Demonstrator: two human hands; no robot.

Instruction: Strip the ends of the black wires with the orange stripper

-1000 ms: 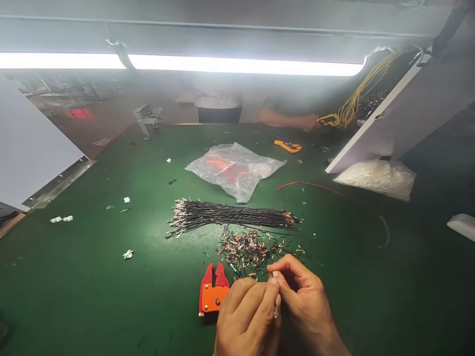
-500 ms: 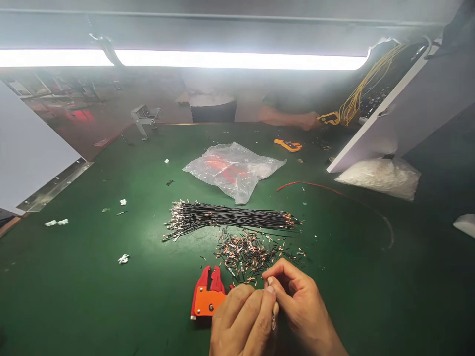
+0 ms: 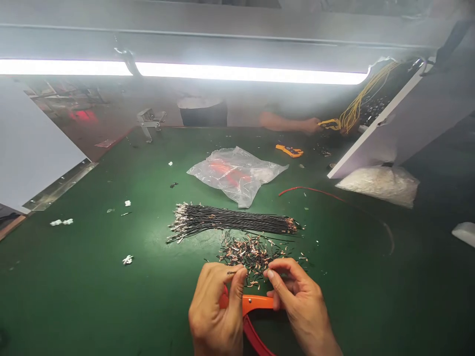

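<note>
Mostly straight black wires (image 3: 237,220), coppery scraps (image 3: 248,251)

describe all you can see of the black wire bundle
The black wire bundle lies crosswise on the green table, its many thin, plastic-looking strands roughly parallel. Silvery tips fan out at the left end; the right end shows copper-coloured tips. Scraps lie close in front; neither left hand nor right hand touches it.

Wires (image 3: 237,218) between clippings (image 3: 248,251) and bag (image 3: 239,174)
</note>
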